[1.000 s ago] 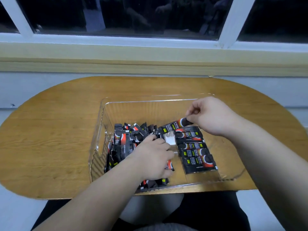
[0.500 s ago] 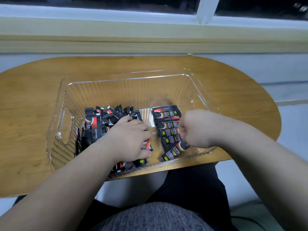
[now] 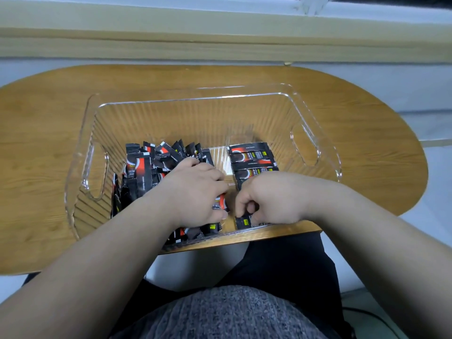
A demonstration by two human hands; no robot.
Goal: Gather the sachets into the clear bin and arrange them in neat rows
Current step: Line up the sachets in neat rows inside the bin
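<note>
— Clear plastic, item one: location?

— Clear bin [image 3: 193,100], ribbed walls, a cut-out handle at each end. It stands on the wooden table [image 3: 49,143], with its near wall close to the table's front edge.

— Item two, contents?

— Black sachets with red and white print, all inside the bin, in two lots. Loose pile [image 3: 140,167]: fills the left part, with sachets lying across one another at mixed angles and some tilted up. Neat row [image 3: 252,156]: in the right part, with sachets flat, side by side and long edges touching, running from mid-bin toward the near wall. A strip of bare bin floor separates the two lots.

— Item three, hands?

— Left hand [image 3: 193,195]: palm down on the near side of the loose pile, fingers bent over it. One sachet shows between fingers and thumb; whether it is gripped or merely pressed, I cannot tell. Right hand [image 3: 276,199]: curled over the near end of the neat row, thumb and forefinger pinching the end sachet [image 3: 243,222] just inside the near wall. The two hands sit side by side with a narrow gap between them, not touching.

— Sundries?

— Pale window sill [image 3: 220,42] beyond the table. Grey knit garment [image 3: 232,314] and dark trousers [image 3: 281,265] at the bottom of the view.
</note>
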